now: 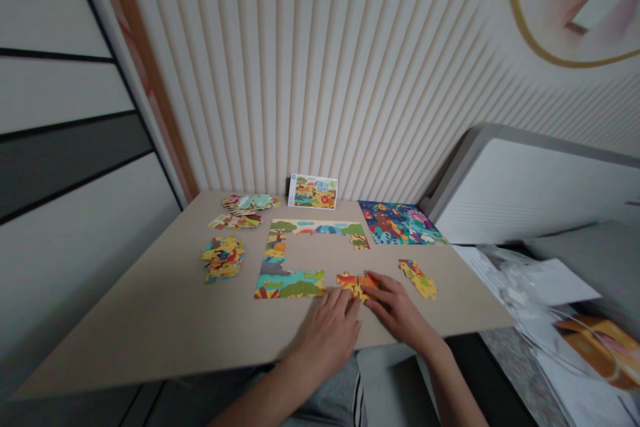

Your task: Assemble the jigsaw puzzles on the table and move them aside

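A jigsaw puzzle frame (299,289) lies partly joined on the table, with animals, trees and water on it. At its lower right are joined orange and yellow puzzle pieces (349,280), apart from the green lower left section. My left hand (336,323) rests palm down with fingers stretched out, its fingertips at the lower edge of these pieces. From the right, my right hand (400,310) holds the orange piece at its right side between thumb and fingers. Further right lies a separate strip of yellow joined pieces (419,279).
Loose puzzle pieces lie in piles at the left (223,259) and back left (249,203). A picture card (314,191) leans on the ribbed wall (300,80). A dark blue finished puzzle (400,223) lies at the back right. Plastic and papers (550,283) sit beyond the table's right edge.
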{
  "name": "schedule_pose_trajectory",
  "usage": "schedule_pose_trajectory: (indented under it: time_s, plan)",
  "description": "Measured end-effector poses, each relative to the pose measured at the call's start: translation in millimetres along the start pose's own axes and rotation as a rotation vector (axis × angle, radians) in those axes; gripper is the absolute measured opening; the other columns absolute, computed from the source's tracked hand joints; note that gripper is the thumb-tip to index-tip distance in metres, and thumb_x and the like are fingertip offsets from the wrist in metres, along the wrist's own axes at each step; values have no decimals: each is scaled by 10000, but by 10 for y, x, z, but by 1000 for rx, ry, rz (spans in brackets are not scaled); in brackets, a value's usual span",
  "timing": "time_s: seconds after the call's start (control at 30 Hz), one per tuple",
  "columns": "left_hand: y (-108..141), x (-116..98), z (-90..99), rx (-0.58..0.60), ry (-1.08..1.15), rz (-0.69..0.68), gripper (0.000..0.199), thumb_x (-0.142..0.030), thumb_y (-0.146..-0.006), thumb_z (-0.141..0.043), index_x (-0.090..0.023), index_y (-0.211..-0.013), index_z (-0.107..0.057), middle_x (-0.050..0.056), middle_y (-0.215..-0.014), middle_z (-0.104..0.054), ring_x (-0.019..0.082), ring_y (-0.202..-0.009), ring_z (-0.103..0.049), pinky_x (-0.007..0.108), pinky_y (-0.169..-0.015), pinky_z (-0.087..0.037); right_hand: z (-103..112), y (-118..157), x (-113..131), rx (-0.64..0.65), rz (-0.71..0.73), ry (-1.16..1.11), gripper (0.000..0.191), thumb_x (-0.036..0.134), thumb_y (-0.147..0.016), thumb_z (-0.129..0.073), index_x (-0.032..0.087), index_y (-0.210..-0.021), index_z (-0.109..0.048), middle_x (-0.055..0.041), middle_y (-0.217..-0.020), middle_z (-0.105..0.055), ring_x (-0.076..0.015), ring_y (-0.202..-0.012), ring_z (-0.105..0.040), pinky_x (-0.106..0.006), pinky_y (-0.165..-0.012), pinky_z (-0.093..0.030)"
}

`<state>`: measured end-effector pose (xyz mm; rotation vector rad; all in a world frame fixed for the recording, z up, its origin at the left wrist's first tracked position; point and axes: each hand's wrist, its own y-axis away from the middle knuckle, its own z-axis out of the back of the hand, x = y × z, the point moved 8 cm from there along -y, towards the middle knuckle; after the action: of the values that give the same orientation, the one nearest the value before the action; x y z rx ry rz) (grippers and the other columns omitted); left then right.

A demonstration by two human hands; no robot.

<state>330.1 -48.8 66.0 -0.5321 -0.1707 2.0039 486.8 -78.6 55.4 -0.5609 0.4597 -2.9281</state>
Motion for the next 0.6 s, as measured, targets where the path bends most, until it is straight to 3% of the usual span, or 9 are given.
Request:
schedule_pose_trajectory:
  time_s: [0.33, 0.6]
  plan:
    - [26, 23, -5, 17, 93, 9, 415, -236, -951, -509, -199, -1365, -515, 118, -1290, -572, 278, -1262, -504, 445, -1103, -428, 68, -235, 54, 165, 95, 69, 350, 239, -989, -548, 325, -1296, -693, -87, -1433, -594, -256, -1302, -551, -461, -1087, -443]
    - [30, 62, -60, -37, 113, -11, 495, -241, -923, -519, -188, -1413, -475, 130, -1441, -526, 275, -1384, -446, 449, -1178, -368, 153, -235, 276, 157, 73, 217, 305, 283, -956, -564, 309, -1205, -739, -107, -1300, -669, -279, -1196, -593, -489, -1055, -414]
